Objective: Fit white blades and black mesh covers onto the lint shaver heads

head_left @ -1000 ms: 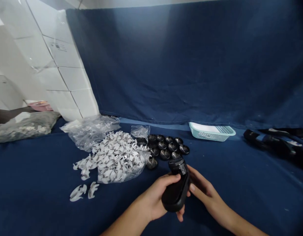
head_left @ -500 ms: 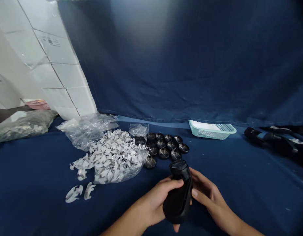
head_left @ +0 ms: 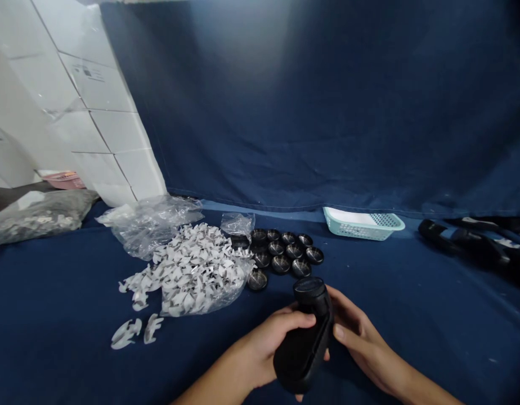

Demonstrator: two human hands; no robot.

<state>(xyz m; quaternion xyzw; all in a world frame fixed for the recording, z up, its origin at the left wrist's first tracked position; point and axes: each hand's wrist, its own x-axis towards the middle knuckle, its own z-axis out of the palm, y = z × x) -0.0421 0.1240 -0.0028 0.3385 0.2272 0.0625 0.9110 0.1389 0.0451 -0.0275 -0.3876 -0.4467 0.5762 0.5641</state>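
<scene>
A black handheld device body [head_left: 304, 337] with a round head at its far end is held upright-tilted over the blue cloth. My left hand [head_left: 266, 343] is wrapped round its left side, thumb across the front. My right hand [head_left: 357, 337] cups its right side, fingers curled against it. Just beyond lie several round black caps [head_left: 285, 250] in a cluster, one cap [head_left: 257, 279] apart at the front. A heap of small white plastic pieces [head_left: 192, 270] spills from a clear bag to the left, with two loose pieces [head_left: 133, 331] nearer me.
A light green basket [head_left: 363, 223] stands at the back right. More black device bodies [head_left: 479, 242] lie at the far right. Clear bags [head_left: 152, 219], a grey bag of parts [head_left: 36, 216] and white boxes [head_left: 103, 112] sit at the left. A blue curtain hangs behind.
The black device body has tilted and shifted slightly toward me in both hands; the view has moved a little. Nothing else on the cloth has moved.
</scene>
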